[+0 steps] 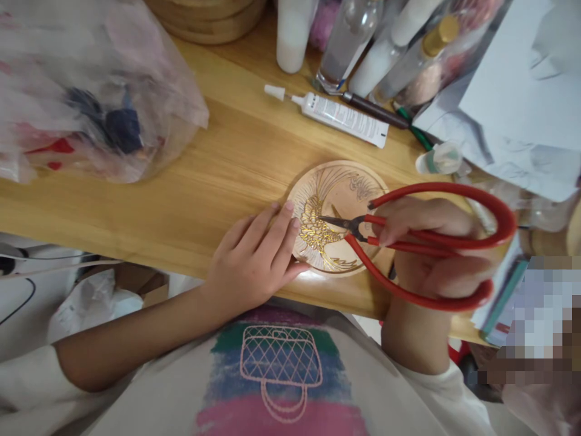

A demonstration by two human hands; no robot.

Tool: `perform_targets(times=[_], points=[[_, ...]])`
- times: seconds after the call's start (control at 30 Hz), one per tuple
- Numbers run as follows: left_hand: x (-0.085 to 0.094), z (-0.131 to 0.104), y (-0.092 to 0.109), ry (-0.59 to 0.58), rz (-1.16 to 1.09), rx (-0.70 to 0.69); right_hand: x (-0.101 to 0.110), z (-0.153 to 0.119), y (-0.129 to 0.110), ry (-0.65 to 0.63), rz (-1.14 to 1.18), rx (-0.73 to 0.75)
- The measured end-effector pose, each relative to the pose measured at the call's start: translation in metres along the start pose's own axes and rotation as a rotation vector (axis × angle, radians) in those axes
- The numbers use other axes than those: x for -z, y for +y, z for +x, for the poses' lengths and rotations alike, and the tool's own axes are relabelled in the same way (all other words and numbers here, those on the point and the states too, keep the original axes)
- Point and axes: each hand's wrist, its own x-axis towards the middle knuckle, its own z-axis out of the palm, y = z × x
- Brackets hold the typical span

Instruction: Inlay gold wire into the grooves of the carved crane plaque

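Note:
A round wooden disc (347, 203) with a gold wire bird design lies near the front edge of the wooden table. My left hand (256, 257) rests at its left rim, fingers spread, fingertips touching the disc. My right hand (431, 236) is wrapped round the red-handled scissors (481, 197). Their dark blades point left over the gold design and look nearly closed. Whether the blade tips touch the wire cannot be made out.
A white tube (345, 118) lies behind the disc beside a dark-handled tool (374, 110). Several bottles (347, 42) stand at the back. A filled plastic bag (100, 91) sits at the left, white papers (521, 91) at the right. Small containers crowd the right side.

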Motion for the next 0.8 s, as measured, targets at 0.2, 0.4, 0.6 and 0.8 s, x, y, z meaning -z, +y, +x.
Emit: perform_targets(times=[0.2,0.4,0.6,0.8], points=[[0.001,0.002,-0.002,0.026,0.022,-0.027,0.006,0.001,-0.004,-0.053,-0.013,0.112],[0.001,0.001,0.000,0.017,0.061,-0.021,0.012,0.007,-0.009,-0.304,-0.112,0.186],[0.000,0.001,0.000,0.027,0.033,-0.018,0.009,0.023,-0.012,-0.443,-0.029,0.320],[-0.001,0.001,0.000,0.035,0.036,-0.012,0.008,0.033,-0.013,-0.522,-0.130,0.436]])
